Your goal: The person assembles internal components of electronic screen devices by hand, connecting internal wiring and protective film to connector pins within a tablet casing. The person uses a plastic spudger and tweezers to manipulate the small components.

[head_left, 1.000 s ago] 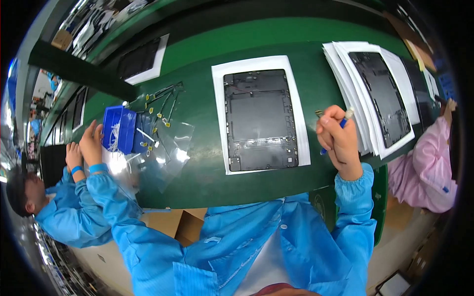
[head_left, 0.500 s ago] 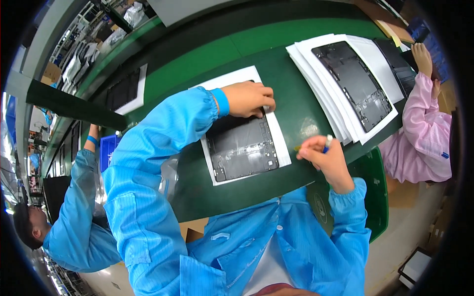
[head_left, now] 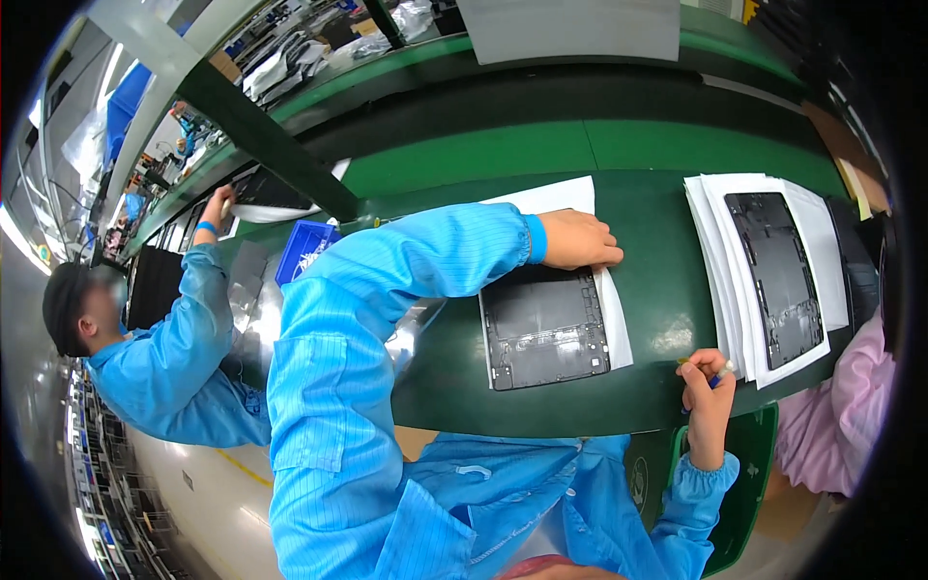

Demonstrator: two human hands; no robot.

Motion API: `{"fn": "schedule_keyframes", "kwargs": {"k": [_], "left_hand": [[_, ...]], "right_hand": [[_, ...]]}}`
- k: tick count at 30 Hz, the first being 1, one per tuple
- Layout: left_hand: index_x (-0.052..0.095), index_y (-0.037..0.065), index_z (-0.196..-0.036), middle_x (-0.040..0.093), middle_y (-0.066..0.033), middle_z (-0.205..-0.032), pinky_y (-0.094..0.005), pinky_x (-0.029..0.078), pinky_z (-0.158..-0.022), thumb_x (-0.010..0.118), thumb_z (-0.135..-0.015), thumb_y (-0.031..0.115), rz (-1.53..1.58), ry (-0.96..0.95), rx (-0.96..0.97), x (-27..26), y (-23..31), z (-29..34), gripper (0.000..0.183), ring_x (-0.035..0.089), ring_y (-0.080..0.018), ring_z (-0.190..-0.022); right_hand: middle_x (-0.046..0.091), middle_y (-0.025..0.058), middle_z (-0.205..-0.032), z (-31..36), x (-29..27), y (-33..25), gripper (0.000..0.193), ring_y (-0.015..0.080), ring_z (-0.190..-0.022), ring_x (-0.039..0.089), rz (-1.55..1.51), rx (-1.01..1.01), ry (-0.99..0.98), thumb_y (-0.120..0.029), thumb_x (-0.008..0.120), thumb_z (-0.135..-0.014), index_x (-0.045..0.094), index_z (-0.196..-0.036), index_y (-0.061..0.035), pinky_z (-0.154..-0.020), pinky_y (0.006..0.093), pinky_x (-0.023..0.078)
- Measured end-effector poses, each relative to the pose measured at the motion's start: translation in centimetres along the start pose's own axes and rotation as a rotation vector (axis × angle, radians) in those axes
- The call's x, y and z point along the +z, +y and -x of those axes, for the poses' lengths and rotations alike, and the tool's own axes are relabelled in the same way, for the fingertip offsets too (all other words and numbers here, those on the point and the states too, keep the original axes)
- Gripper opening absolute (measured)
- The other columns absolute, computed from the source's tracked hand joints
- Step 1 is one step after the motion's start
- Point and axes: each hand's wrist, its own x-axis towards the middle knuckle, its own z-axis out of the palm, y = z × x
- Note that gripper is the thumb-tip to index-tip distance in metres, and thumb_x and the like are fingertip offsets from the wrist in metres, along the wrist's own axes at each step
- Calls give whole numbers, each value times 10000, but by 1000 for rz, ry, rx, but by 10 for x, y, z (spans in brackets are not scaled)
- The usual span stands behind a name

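Note:
A flat black tablet housing (head_left: 546,333) with small fittings along its lower end and edges lies on a white sheet (head_left: 617,333) on the green bench. My left hand (head_left: 580,240) rests over its far right part, fingers bent together at the edge. Their tips are partly hidden, so what they pinch, if anything, cannot be seen. To the right, above the bench's near edge, my right hand (head_left: 708,391) is closed around a slim white-and-blue pen-like tool (head_left: 720,375). Something small and yellow shows by its fingertips.
At right stands a pile of white sheets (head_left: 720,280) topped by another black housing (head_left: 776,271). A blue bin (head_left: 307,253) of small parts sits left, beside a green post (head_left: 266,135). A co-worker in blue (head_left: 174,377) works there; a pink sleeve (head_left: 841,406) shows right. Below is a green crate (head_left: 759,483).
The whole view has swung, shifting the bench rightward. My right hand has moved farther from the housing; my left stays at its far right edge. The left co-worker's hand has reached forward.

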Motion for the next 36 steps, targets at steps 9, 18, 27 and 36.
{"fn": "schedule_keyframes", "kwargs": {"k": [9,18,27,36], "left_hand": [[673,126,-1037,605,-58,-1056,-428,487,-861,678,-836,303,26,-133,-76,-14,-18,26,268,553,-287,-1048],[644,42,-987,577,-93,-1079,-410,473,-896,661,-870,268,123,-52,-74,-15,-22,50,255,537,-303,-1092],[600,53,-993,556,-108,-961,-399,464,-832,705,-830,183,191,-50,-48,-17,-15,71,233,518,-282,-1041],[599,21,-1002,542,-151,-967,-426,465,-796,636,-872,118,261,-159,-170,-10,-6,83,165,560,-365,-930]], "right_hand": [[604,11,-754,1,2,2,68,8,-478,376,-3,-12,-48,-94,622,-893,569,-929,-73,-411,175,252],[657,29,-785,-2,3,-3,86,2,-519,428,27,19,-35,-106,664,-888,639,-948,-50,-426,180,237],[655,31,-821,5,14,-13,88,76,-744,601,0,37,-59,-49,674,-866,650,-934,1,-698,206,467],[658,28,-801,2,18,-8,97,73,-744,602,-33,27,-114,-66,687,-865,657,-930,0,-690,210,466]]}}
